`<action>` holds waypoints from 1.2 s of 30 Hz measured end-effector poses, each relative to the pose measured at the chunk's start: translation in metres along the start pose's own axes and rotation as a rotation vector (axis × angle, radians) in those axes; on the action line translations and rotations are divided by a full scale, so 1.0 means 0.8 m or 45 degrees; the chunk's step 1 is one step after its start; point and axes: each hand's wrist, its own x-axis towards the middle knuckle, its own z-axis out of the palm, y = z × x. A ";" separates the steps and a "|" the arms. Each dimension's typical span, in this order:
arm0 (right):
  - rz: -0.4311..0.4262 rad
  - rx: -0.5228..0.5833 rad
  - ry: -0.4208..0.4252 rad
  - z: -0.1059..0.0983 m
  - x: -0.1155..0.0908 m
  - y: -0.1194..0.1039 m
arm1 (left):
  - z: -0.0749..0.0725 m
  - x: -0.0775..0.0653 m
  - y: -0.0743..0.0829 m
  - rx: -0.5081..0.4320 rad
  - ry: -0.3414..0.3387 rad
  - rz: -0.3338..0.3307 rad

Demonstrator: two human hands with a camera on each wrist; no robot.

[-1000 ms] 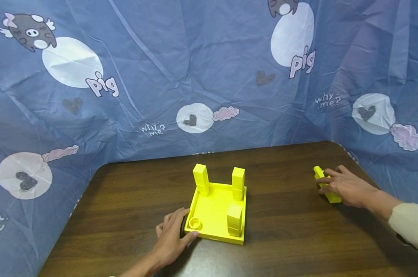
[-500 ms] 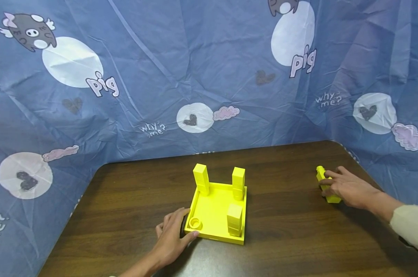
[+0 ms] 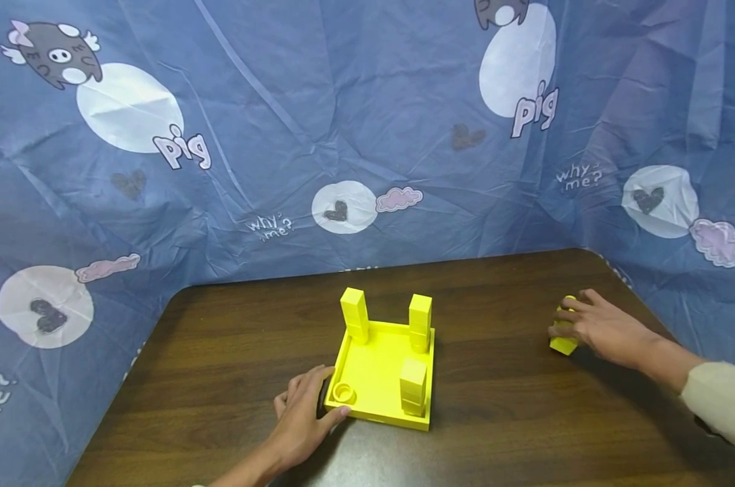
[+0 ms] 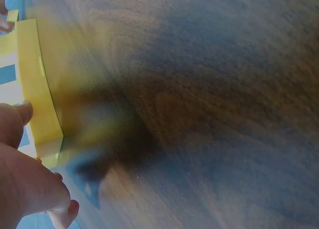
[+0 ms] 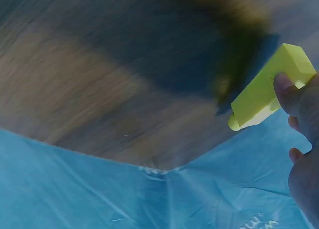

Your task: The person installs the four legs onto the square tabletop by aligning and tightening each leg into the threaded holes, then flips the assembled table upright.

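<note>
A square yellow tray point(image 3: 373, 368) with a raised rim sits on the table. Upright square yellow posts point(image 3: 354, 314) stand in three of its corners; the near-left corner has a round ring socket point(image 3: 343, 392). My left hand point(image 3: 303, 423) holds that corner, thumb at the front rim and fingers along the left side. Over to the right, my right hand point(image 3: 614, 335) grips a loose yellow post point(image 5: 264, 92) with a round peg on one end. In the right wrist view my thumb presses its side, and it is off the table above its shadow.
The dark brown wooden table point(image 3: 495, 406) has rounded far corners. A blue printed cloth point(image 3: 367, 122) hangs behind it and along the right side. Bare wood lies between the tray and my right hand.
My right hand has closed round the loose post, which has turned and come slightly left, up off the table. My left hand and the tray stay put.
</note>
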 end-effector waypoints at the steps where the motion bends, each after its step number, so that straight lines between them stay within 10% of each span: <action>1: 0.014 0.015 0.020 -0.002 0.003 -0.001 | 0.000 0.000 0.000 0.000 0.000 -0.001; 16: 0.084 0.136 0.111 -0.027 0.036 -0.010 | 0.000 0.000 0.001 0.001 0.007 -0.003; 36: 0.382 0.780 0.284 -0.073 0.080 -0.043 | 0.001 0.000 0.001 0.005 -0.001 -0.005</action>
